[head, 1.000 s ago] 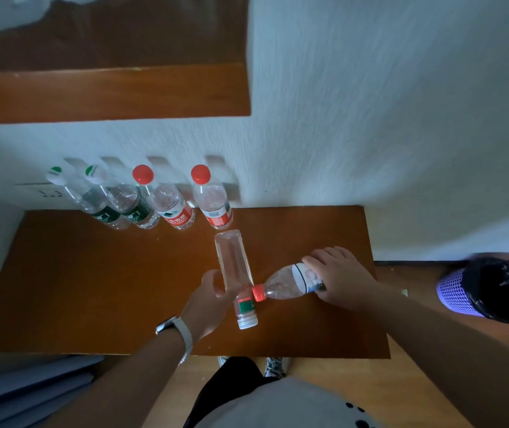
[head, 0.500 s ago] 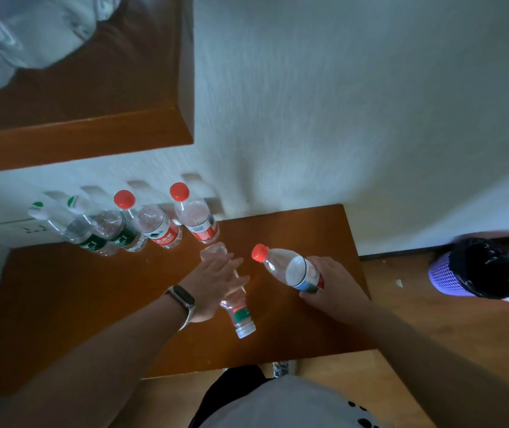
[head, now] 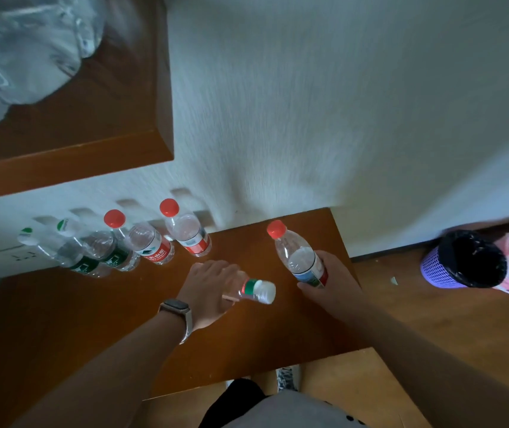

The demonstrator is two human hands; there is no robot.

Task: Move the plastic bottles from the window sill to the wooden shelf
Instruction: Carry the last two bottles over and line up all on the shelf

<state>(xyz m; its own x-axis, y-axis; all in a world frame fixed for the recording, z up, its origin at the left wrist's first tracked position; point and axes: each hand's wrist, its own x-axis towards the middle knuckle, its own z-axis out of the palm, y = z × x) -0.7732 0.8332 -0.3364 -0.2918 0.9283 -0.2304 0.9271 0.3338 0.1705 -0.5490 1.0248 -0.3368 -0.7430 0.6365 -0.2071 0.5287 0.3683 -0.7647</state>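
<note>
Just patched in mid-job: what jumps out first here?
Both hands hold bottles above the wooden shelf: the left hand grips a tilted white-capped bottle, the right hand a red-capped bottle. Behind them, four more bottles stand in a row against the wall.

We see only the neck and cap of the white-capped bottle; our left hand covers its body. At ten o'clock, the frame crops the plastic bag. The bottle labels are too blurred to read.
</note>
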